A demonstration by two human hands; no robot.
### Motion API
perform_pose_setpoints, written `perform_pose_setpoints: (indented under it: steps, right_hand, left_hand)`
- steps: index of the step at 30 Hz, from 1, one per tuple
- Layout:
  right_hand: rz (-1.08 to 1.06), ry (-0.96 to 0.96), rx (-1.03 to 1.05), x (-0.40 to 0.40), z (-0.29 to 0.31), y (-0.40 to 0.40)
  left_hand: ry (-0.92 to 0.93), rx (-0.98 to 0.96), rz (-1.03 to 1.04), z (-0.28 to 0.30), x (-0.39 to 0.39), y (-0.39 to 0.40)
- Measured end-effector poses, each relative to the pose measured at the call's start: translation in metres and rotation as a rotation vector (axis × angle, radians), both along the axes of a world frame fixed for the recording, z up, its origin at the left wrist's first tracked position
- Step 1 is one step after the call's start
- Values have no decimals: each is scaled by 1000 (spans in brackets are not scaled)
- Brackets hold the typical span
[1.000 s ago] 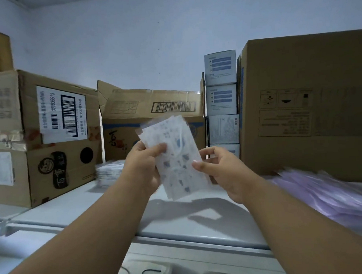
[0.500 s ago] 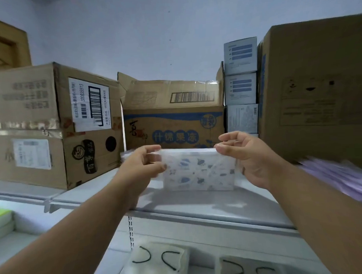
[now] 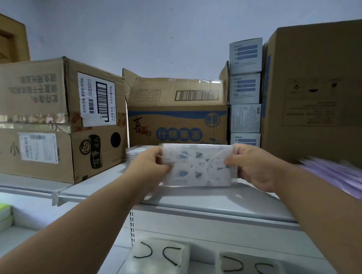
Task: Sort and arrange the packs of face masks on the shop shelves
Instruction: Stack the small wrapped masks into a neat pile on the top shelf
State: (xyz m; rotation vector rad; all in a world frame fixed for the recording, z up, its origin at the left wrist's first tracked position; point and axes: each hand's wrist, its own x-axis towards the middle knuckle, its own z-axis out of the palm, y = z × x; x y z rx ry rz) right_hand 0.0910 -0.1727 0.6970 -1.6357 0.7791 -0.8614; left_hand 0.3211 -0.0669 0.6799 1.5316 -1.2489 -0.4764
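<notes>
Both hands clamped on one patterned mask pack (image 3: 197, 164): left hand (image 3: 148, 168) pinching its left edge, right hand (image 3: 253, 167) pinching its right. Held lengthwise, bottom edge at the top shelf (image 3: 209, 201), before a blue-printed carton (image 3: 177, 124). Purple packs (image 3: 341, 172) heaped at right.

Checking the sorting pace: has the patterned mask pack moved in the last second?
Yes. The patterned mask pack turned from upright to lengthwise and sank below the blue-printed carton towards the shelf.
</notes>
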Motion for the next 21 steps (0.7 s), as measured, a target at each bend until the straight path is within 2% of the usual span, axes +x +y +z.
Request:
perform_pose_setpoints:
  steps: [3,7,8,9,12,14,18,21]
  right_hand:
    - [-103,-80,-54,15,8,0]
    - [-280,-94,-193,57,28,6]
    - [-335,-94,-227,68,35,7]
    - [-374,-89,-256,80,42,8]
    - [-431,-26,-293,115,55,9]
    - [-484,42,-302,135,55,2]
    - [-608,236,-309,165,44,-18]
    - [-680,373,-349,172,32,-32]
  left_hand:
    - [40,-73,51,15,13,5]
    - [269,-145,39,46,46,11]
    - [275,-166,63,53,56,10]
    - [211,-186,114,58,66,7]
    - [-154,-204,308,62,91,-10]
    - [-298,-166,358,62,103,-26]
    - [-351,7,325,58,117,-53]
    - [-449,49,261,45,118,-61]
